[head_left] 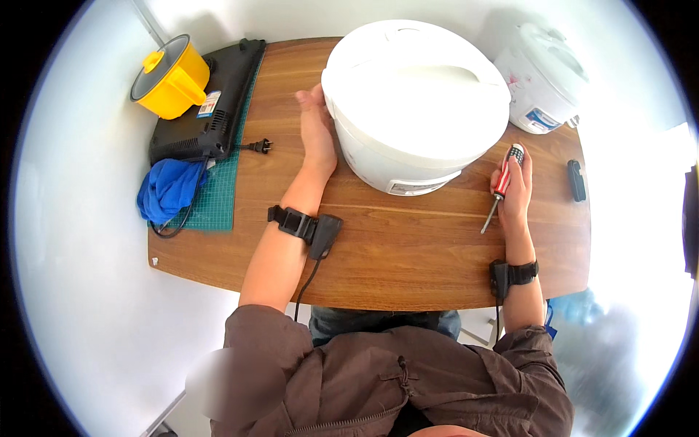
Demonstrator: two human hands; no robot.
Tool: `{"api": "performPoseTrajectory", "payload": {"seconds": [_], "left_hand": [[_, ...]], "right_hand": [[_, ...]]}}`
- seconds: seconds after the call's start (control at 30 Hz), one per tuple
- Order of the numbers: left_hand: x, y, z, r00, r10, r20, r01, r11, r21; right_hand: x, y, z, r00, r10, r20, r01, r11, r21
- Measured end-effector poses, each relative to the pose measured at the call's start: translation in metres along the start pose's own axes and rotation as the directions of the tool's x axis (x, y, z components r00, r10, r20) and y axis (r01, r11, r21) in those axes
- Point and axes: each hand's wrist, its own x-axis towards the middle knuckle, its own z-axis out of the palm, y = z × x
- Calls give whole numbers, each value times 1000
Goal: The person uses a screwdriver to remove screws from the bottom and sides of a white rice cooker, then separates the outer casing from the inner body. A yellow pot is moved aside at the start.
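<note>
A large white rice cooker (419, 95), its lid closed, stands toward the far middle of the wooden table. My left hand (318, 135) holds it by the left side, thumb showing and the other fingers mostly hidden at the cooker's wall. To the right of the cooker, my right hand (515, 186) is closed round the handle of a screwdriver (500, 186). That handle is red, white and dark blue, and the metal shaft points down toward the table's near side, apart from the cooker.
A second white cooker (542, 84) stands at the far right, with a small dark object (576, 180) nearer. On the left, a yellow pot (171, 76) sits on a black appliance (211, 95). Beside these lie a blue cloth (171, 191), a power plug (258, 146) and a green mat (218, 200).
</note>
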Motion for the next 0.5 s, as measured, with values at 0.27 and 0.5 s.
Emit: {"api": "performPoseTrajectory", "payload": {"seconds": [0.27,0.5], "left_hand": [[-9,-2,2,988,-116,103,106,990,98],[-7,5,4,989,-58,138,62,998,-26]], "right_hand": [[-3,-1,3,1000,-18,9,18,998,-56],[-2,1,1,997,-22,74,29,995,-94]]}}
